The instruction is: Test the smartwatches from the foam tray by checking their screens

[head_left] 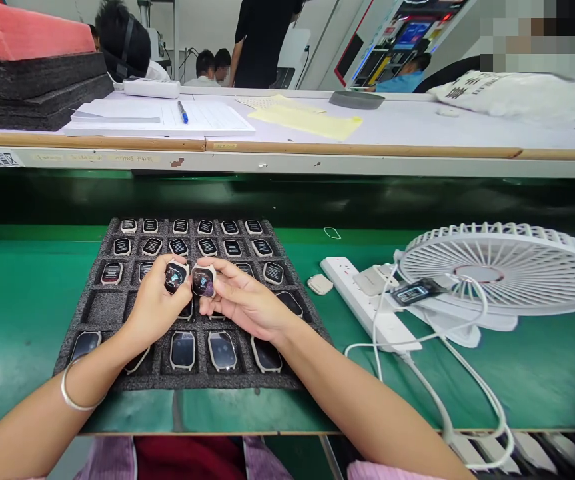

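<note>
My left hand (160, 300) is closed around a smartwatch body (175, 276) without a strap, its round dial lit. Right beside it, my right hand (240, 297) grips a second smartwatch body (203, 281) between thumb and fingers, its screen lit too. Both screens face up toward me. Beneath my hands lies a dark grey foam tray (104, 309) with rows of pockets. Most visible pockets hold a strapless watch; those in the back rows show lines of text, while the front-row watches (182, 350) have dark screens. My hands and forearms hide part of the tray.
Right of the tray are a small pale square piece (320, 285), a white power strip (340, 277), a small display device (420, 291), looping white cables (487, 393) and a white fan (507, 267). Papers (207, 120), a pen (182, 112) and foam blocks (32, 93) lie on the shelf; people are beyond.
</note>
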Available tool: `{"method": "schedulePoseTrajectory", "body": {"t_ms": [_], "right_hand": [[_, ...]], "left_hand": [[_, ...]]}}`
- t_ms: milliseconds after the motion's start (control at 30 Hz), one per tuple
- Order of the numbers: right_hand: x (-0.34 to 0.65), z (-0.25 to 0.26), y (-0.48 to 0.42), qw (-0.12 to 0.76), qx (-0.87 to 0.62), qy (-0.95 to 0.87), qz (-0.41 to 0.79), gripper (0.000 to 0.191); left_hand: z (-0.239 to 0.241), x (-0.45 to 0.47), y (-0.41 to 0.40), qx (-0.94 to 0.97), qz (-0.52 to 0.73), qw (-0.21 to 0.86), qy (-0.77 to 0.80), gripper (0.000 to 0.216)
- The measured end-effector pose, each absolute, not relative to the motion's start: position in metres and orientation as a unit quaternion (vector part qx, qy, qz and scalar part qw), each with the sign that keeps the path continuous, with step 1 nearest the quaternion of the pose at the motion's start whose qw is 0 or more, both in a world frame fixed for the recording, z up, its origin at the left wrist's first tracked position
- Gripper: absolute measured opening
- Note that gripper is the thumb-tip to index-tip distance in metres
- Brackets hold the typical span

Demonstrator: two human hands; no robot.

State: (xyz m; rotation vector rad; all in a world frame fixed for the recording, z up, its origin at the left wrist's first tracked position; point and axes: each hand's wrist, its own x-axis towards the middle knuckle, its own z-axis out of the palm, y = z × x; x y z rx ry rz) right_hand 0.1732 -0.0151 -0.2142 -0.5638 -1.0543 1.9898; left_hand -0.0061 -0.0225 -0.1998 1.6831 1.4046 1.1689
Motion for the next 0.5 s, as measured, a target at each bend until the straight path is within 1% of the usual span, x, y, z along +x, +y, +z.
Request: {"method": "schedulePoseTrajectory", "body": {"t_ms": [133, 500], "right_hand": [[0.1726, -0.2141, -0.0151, 0.401, -0.214, -0.417, 0.787, 0.039], [0.1731, -0.2131, -0.0154, 0.396, -0.231, -0.423, 0.782, 0.043]], "left_hand": [[-0.2006, -0.0058, -0.0226, 0.639, 0.445, 0.32, 0.54, 0.027], [-0.2018, -0.0062, -0.022, 0.64, 0.44, 0.323, 0.54, 0.028]]}}
